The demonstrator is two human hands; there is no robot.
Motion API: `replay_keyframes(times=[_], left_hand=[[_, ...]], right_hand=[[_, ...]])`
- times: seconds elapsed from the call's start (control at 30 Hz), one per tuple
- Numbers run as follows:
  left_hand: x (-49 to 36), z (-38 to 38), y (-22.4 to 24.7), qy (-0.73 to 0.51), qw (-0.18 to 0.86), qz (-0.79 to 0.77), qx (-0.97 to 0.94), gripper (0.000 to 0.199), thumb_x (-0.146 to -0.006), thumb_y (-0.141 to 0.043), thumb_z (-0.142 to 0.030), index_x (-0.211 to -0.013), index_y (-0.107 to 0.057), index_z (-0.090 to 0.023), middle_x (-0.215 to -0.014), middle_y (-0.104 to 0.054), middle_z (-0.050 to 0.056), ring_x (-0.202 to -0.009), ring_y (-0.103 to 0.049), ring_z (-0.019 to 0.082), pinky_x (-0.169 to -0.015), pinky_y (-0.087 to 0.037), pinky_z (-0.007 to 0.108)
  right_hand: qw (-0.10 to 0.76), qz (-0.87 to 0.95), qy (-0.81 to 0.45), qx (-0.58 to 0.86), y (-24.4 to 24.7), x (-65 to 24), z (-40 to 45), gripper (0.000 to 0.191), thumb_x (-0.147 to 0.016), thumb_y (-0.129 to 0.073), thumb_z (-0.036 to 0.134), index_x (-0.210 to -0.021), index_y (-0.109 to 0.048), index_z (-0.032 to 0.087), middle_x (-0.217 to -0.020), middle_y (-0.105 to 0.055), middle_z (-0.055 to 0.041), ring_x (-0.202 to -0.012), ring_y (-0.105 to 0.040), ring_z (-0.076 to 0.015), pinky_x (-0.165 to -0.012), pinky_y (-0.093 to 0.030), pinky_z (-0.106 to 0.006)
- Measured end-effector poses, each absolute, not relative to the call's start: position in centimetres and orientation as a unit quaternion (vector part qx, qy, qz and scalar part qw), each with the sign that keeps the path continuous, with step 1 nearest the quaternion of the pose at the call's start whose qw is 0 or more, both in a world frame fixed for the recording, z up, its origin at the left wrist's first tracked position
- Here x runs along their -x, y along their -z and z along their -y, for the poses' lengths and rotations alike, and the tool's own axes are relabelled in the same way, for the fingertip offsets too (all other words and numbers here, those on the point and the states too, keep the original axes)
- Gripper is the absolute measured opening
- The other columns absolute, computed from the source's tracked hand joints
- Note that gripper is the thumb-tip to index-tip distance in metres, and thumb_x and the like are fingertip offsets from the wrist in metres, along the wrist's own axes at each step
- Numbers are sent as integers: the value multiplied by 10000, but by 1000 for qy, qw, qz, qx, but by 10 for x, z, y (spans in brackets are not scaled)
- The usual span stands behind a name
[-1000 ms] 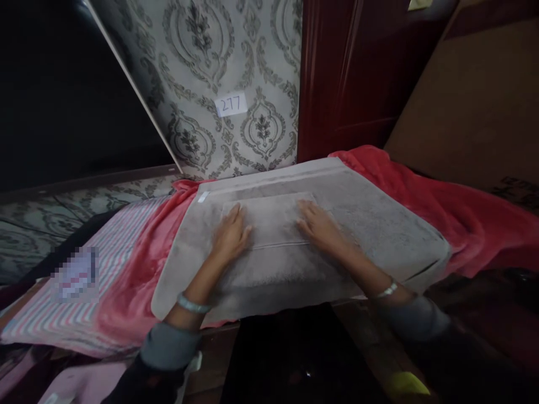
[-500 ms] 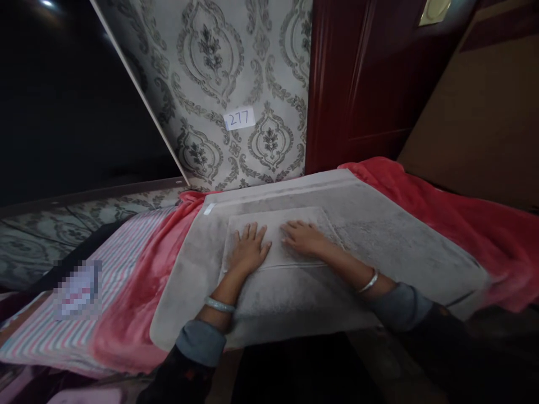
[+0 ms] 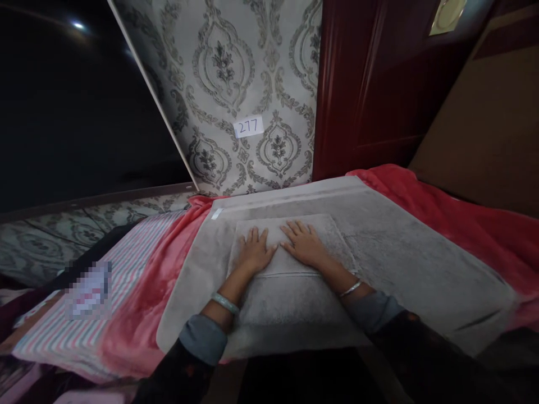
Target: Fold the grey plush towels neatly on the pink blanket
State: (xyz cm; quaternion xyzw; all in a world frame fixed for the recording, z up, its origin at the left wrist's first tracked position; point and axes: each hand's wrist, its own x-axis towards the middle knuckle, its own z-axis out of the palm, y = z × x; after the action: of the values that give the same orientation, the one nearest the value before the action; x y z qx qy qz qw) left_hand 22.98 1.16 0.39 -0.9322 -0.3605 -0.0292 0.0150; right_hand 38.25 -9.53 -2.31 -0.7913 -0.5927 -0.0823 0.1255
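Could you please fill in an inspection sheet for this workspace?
Surface: red blanket with a grey cloth spread over it; what supports them is hidden.
Things handled: folded piece, grey, lying on the grey cloth; cannot tell whether it is separate.
Clutter: striped cloth at the picture's left, with a pixelated item on it.
Left hand: palm down on the folded piece, fingers spread.
Right hand: likewise, beside the left.
Cables: none clearly made out; the area below the screen is dim.
Surroundings: patterned wall, "277" card, dark red panel.

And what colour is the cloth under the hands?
The cloth is grey, best seen in the head view.
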Motion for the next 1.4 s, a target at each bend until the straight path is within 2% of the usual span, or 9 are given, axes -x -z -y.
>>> replay_keyframes(times=[0.4, 0.53, 0.73, 0.83, 0.97, 1.07, 1.17, 1.3, 1.4], left_hand=[[-240, -38, -1, 71, 49, 343, 935, 611, -1001, -279, -533, -1509, -421, -225, -1593, -379, 126, -1485, -308, 311, -1192, -223, 602], [-241, -38, 0, 78, 46, 403, 910, 639, -994, -275, -542, -1517, -410, -200, -1599, -364, 141, -1493, -281, 331, -1185, -234, 613], [-234, -39, 0, 77, 35, 476, 875, 674, -981, -280, -574, -1521, -406, -190, -1609, -305, 212, -1439, -336, 435, -1060, -390, 623], [-222, -38, 1, 69, 48, 465, 881, 685, -988, -285, -560, -1536, -372, -158, -1600, -290, 255, -1387, -419, 423, -1064, -396, 570], [-199, -35, 1, 49, 46, 460, 885, 666, -1005, -299, -501, -1558, -314, -131, -1619, -251, 244, -1414, -398, 389, -1119, -348, 523], [-183, -30, 2, 61, 43, 451, 889, 628, -1014, -306, -421, -1549, -315, -92, -1536, -411, 248, -1379, -448, 353, -1115, -359, 493], [-172, -27, 7, 105, 47, 438, 891, 580, -1002, -333, -348, -1513, -381, -76, -1378, -575, 237, -1271, -535, 345, -1051, -417, 491], [-169, -35, 8, 186, -39, 444, 876, 556, -945, -451, -288, -1455, -460, -65, -1316, -618, 238, -1257, -544, 354, -1062, -407, 501], [-170, -52, 2, 258, -247, 489, 796, 560, -836, -620, -249, -1364, -548, -80, -1360, -605, 217, -1333, -505, 337, -1125, -367, 452]], right_hand=[[139, 537, 58, 830, 20, -415, 94, 628, -1008, -335, 561, -1526, -421, 217, -1610, -333, -127, -1483, -269, -343, -1162, -224, -602], [141, 536, 45, 831, 21, -415, 95, 631, -1009, -341, 567, -1537, -402, 229, -1616, -323, -117, -1491, -253, -334, -1171, -215, -583], [129, 539, 51, 831, 19, -414, 96, 595, -1022, -329, 524, -1538, -401, 236, -1623, -310, -110, -1489, -256, -333, -1168, -224, -573], [118, 542, 50, 830, 19, -418, 102, 588, -1022, -336, 505, -1547, -386, 245, -1627, -302, -97, -1495, -243, -332, -1178, -206, -567], [117, 512, 37, 850, 21, -427, 123, 598, -1014, -362, 500, -1559, -358, 255, -1642, -266, -86, -1507, -206, -340, -1172, -209, -591], [134, 456, 7, 880, 24, -432, 144, 599, -1010, -384, 480, -1564, -347, 255, -1651, -238, -100, -1488, -258, -353, -1138, -295, -565], [171, 405, -6, 898, 26, -436, 160, 594, -1003, -409, 426, -1557, -360, 215, -1601, -347, -151, -1412, -399, -339, -1093, -377, -501], [268, 357, -42, 894, 26, -443, 168, 603, -952, -497, 356, -1513, -427, 147, -1468, -527, -172, -1325, -500, -330, -1076, -397, -438], [349, 303, -105, 880, 22, -452, 167, 627, -887, -580, 328, -1470, -485, 120, -1384, -598, -183, -1280, -548, -324, -1049, -419, -395]])
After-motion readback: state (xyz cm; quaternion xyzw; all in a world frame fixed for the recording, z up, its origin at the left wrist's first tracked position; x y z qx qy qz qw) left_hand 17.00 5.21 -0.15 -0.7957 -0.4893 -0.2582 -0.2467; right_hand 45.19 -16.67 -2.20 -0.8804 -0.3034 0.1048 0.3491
